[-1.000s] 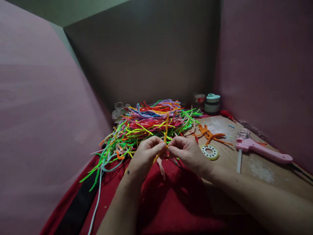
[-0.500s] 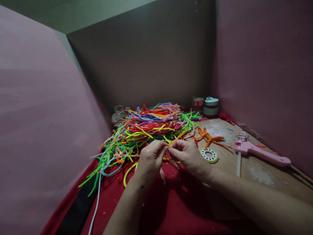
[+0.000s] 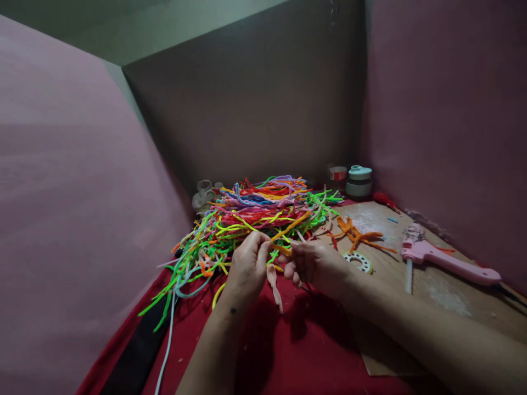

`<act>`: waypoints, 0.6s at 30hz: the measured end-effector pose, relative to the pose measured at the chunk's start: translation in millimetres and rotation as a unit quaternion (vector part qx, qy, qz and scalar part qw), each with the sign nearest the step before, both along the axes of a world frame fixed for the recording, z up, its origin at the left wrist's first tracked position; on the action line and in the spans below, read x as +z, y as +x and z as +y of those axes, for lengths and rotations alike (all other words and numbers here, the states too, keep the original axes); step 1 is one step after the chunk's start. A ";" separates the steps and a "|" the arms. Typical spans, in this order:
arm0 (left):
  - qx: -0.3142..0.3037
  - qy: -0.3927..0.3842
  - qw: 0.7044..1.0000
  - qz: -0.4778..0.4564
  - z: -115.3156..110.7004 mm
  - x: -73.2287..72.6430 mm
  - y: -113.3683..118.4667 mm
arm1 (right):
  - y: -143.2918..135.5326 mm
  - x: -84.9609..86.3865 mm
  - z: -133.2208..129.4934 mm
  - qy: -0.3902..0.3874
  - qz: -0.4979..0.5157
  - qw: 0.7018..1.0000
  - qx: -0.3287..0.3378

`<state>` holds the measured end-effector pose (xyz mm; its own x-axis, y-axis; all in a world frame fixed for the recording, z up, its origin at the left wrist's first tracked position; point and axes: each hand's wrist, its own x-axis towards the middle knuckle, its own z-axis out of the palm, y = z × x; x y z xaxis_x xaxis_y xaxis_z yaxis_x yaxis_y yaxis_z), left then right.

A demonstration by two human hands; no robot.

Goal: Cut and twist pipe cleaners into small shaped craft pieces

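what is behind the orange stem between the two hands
Behind the orange stem lies a heap of fuzzy stems, with red, pink and yellow-green ones showing. Whatever the left hand and right hand cover there cannot be seen.

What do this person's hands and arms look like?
The left hand and right hand wear no visible gloves or rings. No sleeves or cables show on the left forearm or right forearm. A small dark spot marks the left one.

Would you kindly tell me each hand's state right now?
Left hand: closed, pinching an orange strand.
Right hand: at the same strand; whether it grips cannot be told.
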<state>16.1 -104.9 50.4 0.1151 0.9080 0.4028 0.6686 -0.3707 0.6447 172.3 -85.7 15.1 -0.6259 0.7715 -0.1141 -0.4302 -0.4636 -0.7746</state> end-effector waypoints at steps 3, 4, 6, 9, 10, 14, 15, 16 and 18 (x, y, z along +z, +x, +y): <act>-0.007 -0.008 1.000 -0.005 1.1 -0.4 -0.9 | 1.5 0.4 1.1 -0.049 0.012 0.998 0.045; -0.009 -0.010 1.000 -0.008 1.4 -0.7 -1.0 | 1.7 0.7 0.7 -0.055 0.016 0.997 0.052; -0.014 -0.015 1.000 -0.014 1.8 -1.7 -1.3 | 1.8 0.6 -0.5 -0.055 0.026 0.996 0.058; -0.023 -0.019 0.999 -0.025 1.8 -3.0 -2.3 | 1.1 -1.7 -1.6 -0.043 0.045 0.996 0.063; -0.026 -0.023 0.999 -0.029 1.7 -3.2 -2.7 | 0.7 -2.8 -1.8 -0.037 0.051 0.996 0.062; -0.038 -0.035 0.998 -0.038 0.4 -1.1 -3.6 | -1.0 -6.7 -2.0 -0.021 0.065 0.996 0.056; -0.038 -0.035 0.998 -0.037 0.0 -0.1 -3.6 | -1.3 -7.3 -1.9 -0.012 0.063 0.997 0.052; -0.035 -0.033 0.998 -0.035 -0.3 1.0 -3.5 | -1.4 -7.7 -1.7 -0.001 0.061 0.997 0.046; -0.031 -0.034 0.998 -0.031 -0.8 2.8 -3.4 | -1.2 -7.7 -1.0 0.013 0.058 0.998 0.037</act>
<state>12.8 -105.7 53.2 0.1486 0.9252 0.3492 0.6029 -0.3646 0.7096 171.1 -86.8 7.4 -0.6887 0.7248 -0.0185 -0.4833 -0.4779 -0.7335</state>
